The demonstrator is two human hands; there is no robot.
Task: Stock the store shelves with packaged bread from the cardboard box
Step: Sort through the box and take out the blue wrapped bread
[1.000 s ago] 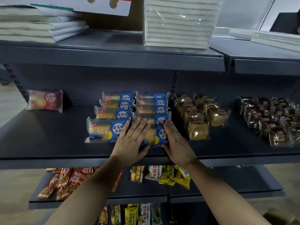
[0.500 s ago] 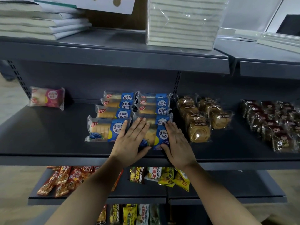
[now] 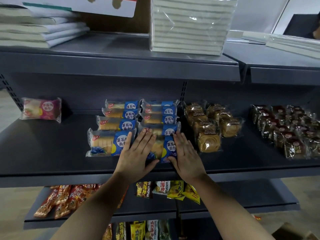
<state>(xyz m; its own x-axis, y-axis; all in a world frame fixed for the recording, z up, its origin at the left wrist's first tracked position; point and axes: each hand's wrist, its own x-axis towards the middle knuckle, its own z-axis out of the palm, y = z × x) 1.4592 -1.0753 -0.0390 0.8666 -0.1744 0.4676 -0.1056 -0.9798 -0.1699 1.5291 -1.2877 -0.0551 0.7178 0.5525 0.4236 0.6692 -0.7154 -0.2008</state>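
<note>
Risk: left hand (image 3: 136, 156) and right hand (image 3: 187, 158), spread flat, press the near blue plastic bread packet (image 3: 166, 148); uneven pushing could skew it.

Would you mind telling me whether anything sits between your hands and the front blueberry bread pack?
Nothing visible does: the left hand and right hand lie flat directly on the front blueberry bread pack.

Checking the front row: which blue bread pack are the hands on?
The front pack of the right column, at the edge of the shelf: the left hand covers its left part, the right hand its right end.
</note>
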